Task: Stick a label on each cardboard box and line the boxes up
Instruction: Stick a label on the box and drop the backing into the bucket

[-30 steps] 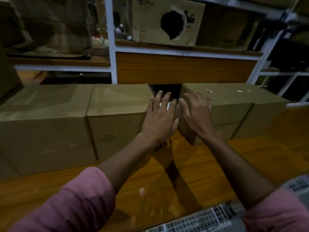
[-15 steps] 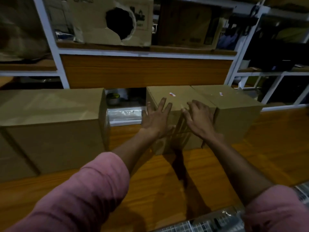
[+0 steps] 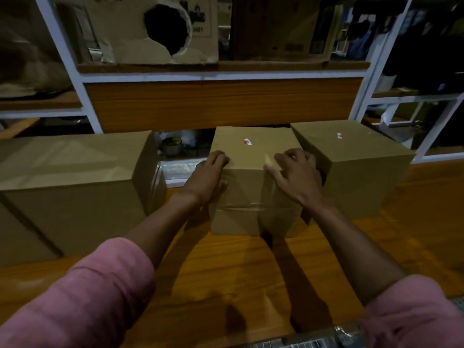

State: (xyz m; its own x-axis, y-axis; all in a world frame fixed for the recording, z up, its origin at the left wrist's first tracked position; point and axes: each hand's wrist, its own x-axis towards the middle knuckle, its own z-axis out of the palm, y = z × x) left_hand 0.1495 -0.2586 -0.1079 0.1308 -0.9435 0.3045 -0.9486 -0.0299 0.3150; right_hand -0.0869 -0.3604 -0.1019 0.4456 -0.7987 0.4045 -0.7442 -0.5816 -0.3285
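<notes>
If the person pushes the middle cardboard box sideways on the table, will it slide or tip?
The middle box probably slides: it sits flat on the smooth wooden table. Both hands, left hand and right hand, hold it near the top, so some tipping risk remains.

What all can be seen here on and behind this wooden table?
cardboard boxes: three, brown, in a row on the table; left box, middle box, right box
labels: two, small, red and white, on the tops of the middle box and the right box
table: one, orange-brown wood
torn carton: one, brown, with a hole, on the shelf behind
left hand: on the middle box's left top edge
right hand: on its right top edge
</notes>
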